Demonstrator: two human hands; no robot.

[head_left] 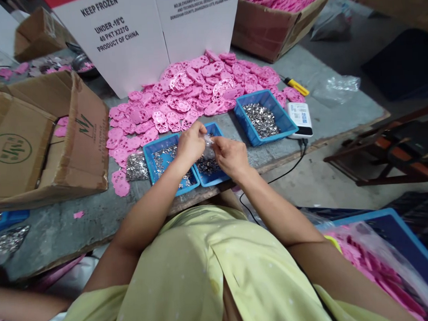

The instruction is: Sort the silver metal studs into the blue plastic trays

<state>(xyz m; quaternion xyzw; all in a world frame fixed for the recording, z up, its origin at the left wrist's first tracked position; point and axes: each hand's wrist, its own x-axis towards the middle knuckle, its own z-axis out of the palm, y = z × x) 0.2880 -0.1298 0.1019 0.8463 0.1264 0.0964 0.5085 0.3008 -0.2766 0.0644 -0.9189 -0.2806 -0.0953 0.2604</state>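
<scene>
Over two blue trays, my left hand (pixel 192 143) and my right hand (pixel 232 156) are pinched on a small clear plastic bag (pixel 209 149), one on each side of it. What is inside the bag cannot be made out. Scattered small silvery metal pieces lie in the left blue tray (pixel 164 158). More metal pieces, darker looking, fill the blue tray (pixel 207 168) under my right hand, partly hidden by it. A third blue tray (pixel 262 121) to the right holds a heap of shiny metal pieces. Left of the trays lies a clear bag packed with metal pieces (pixel 137 166).
Behind the trays spreads a pile of pink plastic pieces (pixel 197 86), backed by a white carton (pixel 126 51). Open cardboard boxes (pixel 87 137) flank it. A yellow-handled tool (pixel 297 87) and a white device (pixel 299 117) with a cable lie right. Another person's arm (pixel 25 303) shows lower left.
</scene>
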